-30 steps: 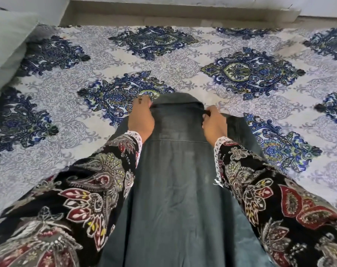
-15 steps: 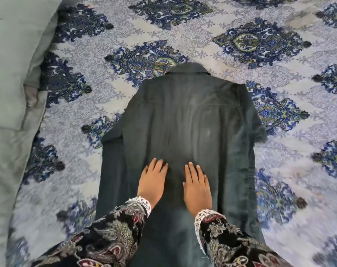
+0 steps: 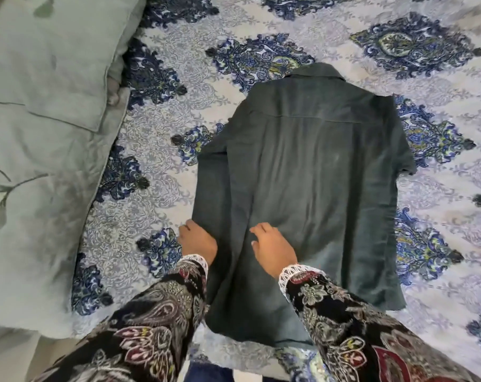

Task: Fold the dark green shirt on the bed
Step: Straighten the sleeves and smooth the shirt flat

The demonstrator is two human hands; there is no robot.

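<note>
Cloth like this is soft and light, so my guess is that it bends and wrinkles with any little push and will not stay stiff by itself.

On the far left lie a pale green pillow (image 3: 49, 51) and a pale green blanket (image 3: 41, 216), both apart from the job. The bed sheet (image 3: 151, 188) with blue patterns is under everything.

The left hand (image 3: 198, 244) sits at the left edge of the dark green shirt (image 3: 310, 175), low down near the hem. Its fingers curl at that edge, but I cannot tell if they pinch the cloth or just touch it.

The shirt lies flat, back side up, with the collar far away and the hem close to the person. Its left side already looks folded in, and the right short sleeve sticks out.

The right hand (image 3: 272, 250) rests on top of the shirt, just right of the left hand. Its fingers are spread and loose, pressing down and holding nothing.

A good place to take hold looks like the side edge or the shoulder, because a pinch there lifts a whole long strip at once.
</note>
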